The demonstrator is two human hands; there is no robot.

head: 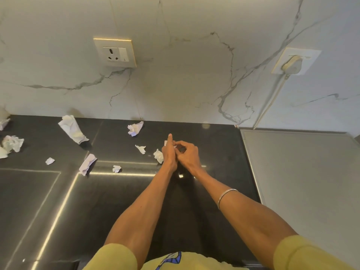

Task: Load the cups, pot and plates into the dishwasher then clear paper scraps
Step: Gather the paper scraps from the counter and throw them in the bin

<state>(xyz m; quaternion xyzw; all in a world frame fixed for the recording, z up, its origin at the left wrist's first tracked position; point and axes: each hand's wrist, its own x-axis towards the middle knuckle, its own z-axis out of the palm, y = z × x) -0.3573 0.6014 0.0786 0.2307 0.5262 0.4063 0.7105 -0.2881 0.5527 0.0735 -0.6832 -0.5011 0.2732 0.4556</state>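
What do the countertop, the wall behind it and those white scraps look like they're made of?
Countertop: dark polished stone or similar, glossy, mirrors strip lights. Wall: white marble or marble-look slab, grey veins, smooth. Scraps: thin white paper, crumpled and torn, creases visible.

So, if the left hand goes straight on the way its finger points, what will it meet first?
Probably the marble wall. The left hand points away over bare black counter; no scrap seems to lie in that line, though depth is unclear.
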